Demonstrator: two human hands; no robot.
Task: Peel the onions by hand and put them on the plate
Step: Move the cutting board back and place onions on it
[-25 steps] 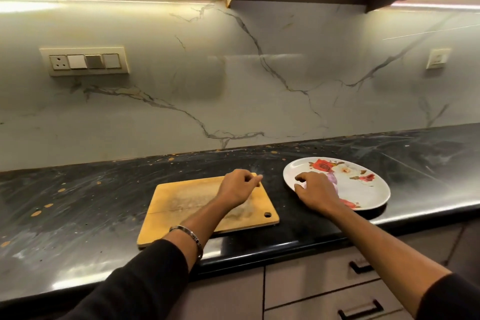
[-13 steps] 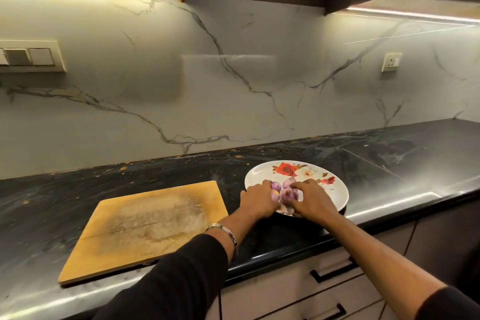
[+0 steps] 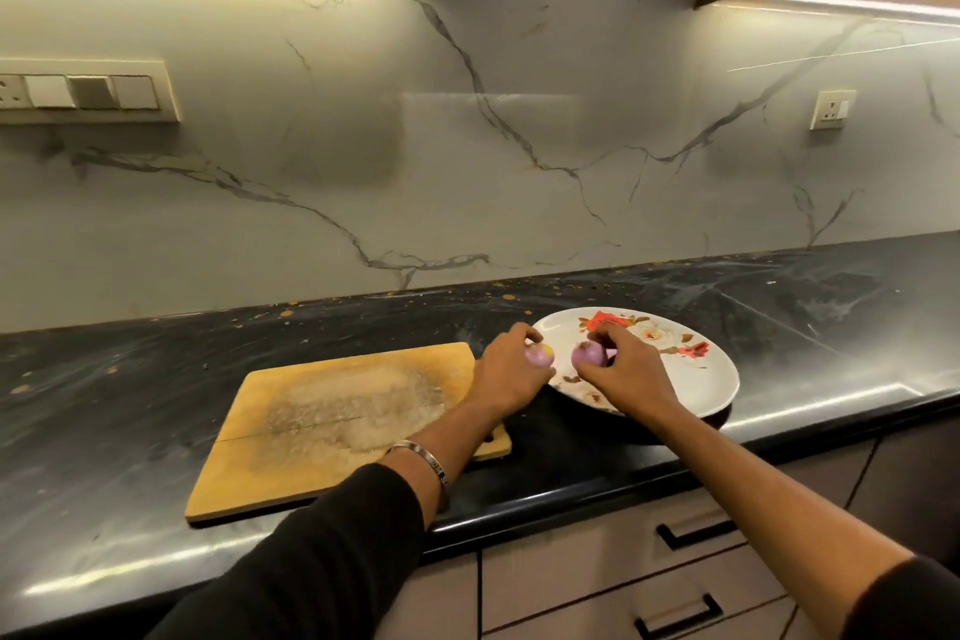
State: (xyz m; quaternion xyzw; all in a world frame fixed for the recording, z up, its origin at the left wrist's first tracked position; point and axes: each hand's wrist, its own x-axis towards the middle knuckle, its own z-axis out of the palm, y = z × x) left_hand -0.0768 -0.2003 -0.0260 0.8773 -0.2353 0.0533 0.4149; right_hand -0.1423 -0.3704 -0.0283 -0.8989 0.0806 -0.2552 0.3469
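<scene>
Onions point(image 3: 588, 355) apparently gripped, one per hand.

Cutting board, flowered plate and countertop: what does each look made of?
The rectangular tan cutting board looks like unfinished wood: matte, with a pale scuffed patch. The round white plate with red flowers looks glazed, ceramic or melamine; the view cannot settle which. The black countertop looks like polished stone, veined and reflecting the lights.
</scene>
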